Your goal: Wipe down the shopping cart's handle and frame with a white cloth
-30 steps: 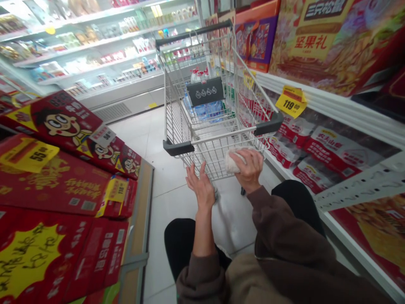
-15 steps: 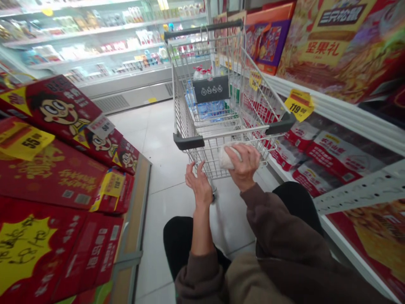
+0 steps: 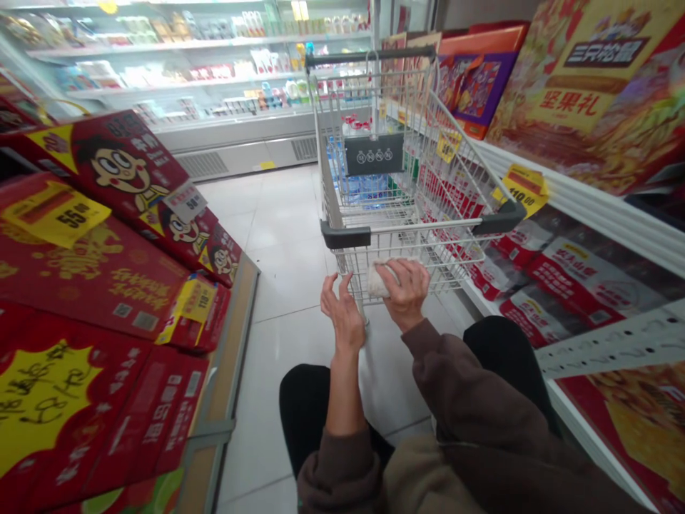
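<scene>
Lower against the wire end of the shopping cart than a moment ago, the white bundle now shows less of itself, with the right hand covering most of it. That hand's fingers lie close together and curl over the bundle, gripping it rather than pinching it at the tips. From here I cannot tell which side of the wires the bundle is on, though it sits right up against them, below the cart's grey-capped rail. The left hand hangs open just beside the cart's near corner, its fingers spread and loosely curled, holding nothing and apparently touching nothing. Farther into the cart's basket, bottled water and a dark hanging panel are visible through the mesh, so some goods are already aboard while the bundle remains in hand. Red cartons with a cartoon face are stacked on the left of the tiled aisle, and shelves of red packs run along the right, beneath a yellow price tag.
</scene>
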Available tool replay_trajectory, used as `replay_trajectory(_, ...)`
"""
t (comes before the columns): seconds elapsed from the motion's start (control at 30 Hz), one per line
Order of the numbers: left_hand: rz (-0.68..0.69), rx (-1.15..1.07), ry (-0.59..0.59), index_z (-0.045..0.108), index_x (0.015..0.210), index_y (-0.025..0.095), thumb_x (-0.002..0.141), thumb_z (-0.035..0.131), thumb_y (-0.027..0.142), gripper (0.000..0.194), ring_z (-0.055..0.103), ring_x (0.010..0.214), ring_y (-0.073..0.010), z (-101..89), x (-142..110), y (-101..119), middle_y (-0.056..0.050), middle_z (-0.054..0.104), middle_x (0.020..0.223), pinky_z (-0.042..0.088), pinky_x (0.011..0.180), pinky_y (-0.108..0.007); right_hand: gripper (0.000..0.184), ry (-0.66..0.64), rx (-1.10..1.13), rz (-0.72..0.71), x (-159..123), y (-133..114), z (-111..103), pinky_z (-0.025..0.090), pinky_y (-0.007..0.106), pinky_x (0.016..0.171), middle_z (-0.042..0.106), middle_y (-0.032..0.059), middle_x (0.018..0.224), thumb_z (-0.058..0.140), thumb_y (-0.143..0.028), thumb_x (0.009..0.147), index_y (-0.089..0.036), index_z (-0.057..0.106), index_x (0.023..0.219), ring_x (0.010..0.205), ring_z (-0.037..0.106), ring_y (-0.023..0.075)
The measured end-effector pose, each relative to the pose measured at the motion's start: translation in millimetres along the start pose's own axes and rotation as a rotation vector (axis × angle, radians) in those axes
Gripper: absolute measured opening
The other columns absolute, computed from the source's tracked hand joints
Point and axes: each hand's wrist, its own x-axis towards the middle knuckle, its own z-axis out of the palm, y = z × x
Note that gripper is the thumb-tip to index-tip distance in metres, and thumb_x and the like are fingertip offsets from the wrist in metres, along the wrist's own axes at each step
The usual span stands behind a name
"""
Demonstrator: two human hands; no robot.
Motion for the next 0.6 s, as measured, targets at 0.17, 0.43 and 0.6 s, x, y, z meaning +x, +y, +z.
replay_trajectory(0.17, -0.097, -0.063, 0.056, 0.053, 0.139, 0.027, 0.103, 0.008, 0.048, 0.061, 0.031, 0.146, -0.0246, -14.9, 2.6, -4.3, -0.01, 0.042, 0.147, 0.017, 0.122, -0.05, 0.027, 0.011, 0.069, -0.038, 4.3, -13.3, 0.8, 0.036, 0.043, 0.107, 0.073, 0.005, 0.106, 0.059, -0.017, 0.091, -0.026, 0.07, 0.114, 0.114, 0.057, 0.0218)
replay_trajectory(0.43, -0.144, -0.076, 0.04, 0.052, 0.139, 0.028, 0.103, 0.005, 0.05, 0.064, 0.035, 0.143, -0.0231, -22.4, 1.9, -10.0, -0.009, 0.044, 0.146, 0.019, 0.122, -0.048, 0.03, -0.025, 0.034, -0.144, -0.7, -27.3, 22.0, 0.031, 0.042, 0.112, 0.073, 0.0026, 0.113, 0.056, -0.015, 0.094, -0.028, 0.067, 0.119, 0.119, 0.056, 0.0189)
replay_trajectory(0.6, -0.08, -0.075, 0.009, 0.053, 0.14, 0.027, 0.102, 0.005, 0.053, 0.066, 0.035, 0.144, -0.023, -27.4, 5.7, -14.9, -0.009, 0.046, 0.147, 0.021, 0.122, -0.049, 0.029, -0.075, -0.013, -0.168, -31.4, -1.3, 17.6, 0.034, 0.042, 0.111, 0.074, 0.0019, 0.114, 0.056, -0.014, 0.093, -0.028, 0.069, 0.115, 0.12, 0.057, 0.0188)
